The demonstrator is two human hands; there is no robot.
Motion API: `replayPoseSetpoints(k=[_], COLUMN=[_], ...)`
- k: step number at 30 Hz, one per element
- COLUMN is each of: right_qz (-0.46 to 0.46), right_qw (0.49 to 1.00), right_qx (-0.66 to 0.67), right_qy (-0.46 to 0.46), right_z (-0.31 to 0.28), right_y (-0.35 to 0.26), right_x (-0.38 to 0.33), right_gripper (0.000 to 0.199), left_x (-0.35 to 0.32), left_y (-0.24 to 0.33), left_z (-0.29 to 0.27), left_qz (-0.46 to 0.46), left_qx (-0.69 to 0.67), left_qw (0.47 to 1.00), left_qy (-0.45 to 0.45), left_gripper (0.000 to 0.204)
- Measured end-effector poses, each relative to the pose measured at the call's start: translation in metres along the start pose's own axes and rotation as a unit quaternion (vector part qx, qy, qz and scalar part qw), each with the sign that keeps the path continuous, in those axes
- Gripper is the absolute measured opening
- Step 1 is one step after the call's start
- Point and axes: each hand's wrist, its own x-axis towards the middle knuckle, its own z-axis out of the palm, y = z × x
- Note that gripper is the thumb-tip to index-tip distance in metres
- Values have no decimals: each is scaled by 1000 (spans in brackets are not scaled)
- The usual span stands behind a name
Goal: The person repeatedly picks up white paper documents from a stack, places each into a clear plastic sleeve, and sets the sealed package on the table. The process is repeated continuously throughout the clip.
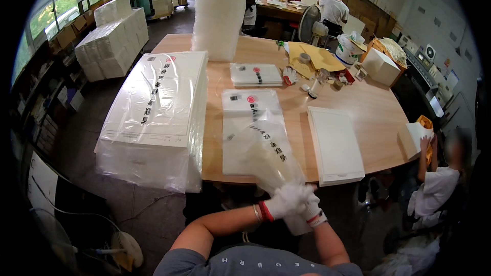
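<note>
Left hand (286, 202) and right hand (312, 210) clutch a printed plastic bag (279, 161) at five o'clock. Hard tugging might tear it.

The wooden table (291, 99) carries a wrapped paper stack (146, 97) left of the gloved fingers (294, 192), plastic-covered sheets (238, 145) just ahead, a smaller bagged stack (244, 75) beyond, and white sheets (335, 145) to their right.
</note>
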Motion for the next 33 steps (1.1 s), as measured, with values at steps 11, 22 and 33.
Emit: replayPoseSetpoints(k=[11, 22, 33], right_qz=[137, 115, 19], right_qw=[970, 978, 978], right_qx=[-139, -132, -42], right_qy=[145, 113, 203], right_z=[13, 13, 16], right_y=[-20, -32, -60], right_x=[82, 10, -72], right_gripper=[48, 18, 20], left_x=[-79, -152, -205], left_y=[-125, -113, -11], left_z=[16, -13, -33], left_qz=[-4, -399, -435], left_qx=[164, -90, -46], left_qw=[978, 888, 895], left_qy=[125, 211, 86], left_gripper=[41, 26, 14])
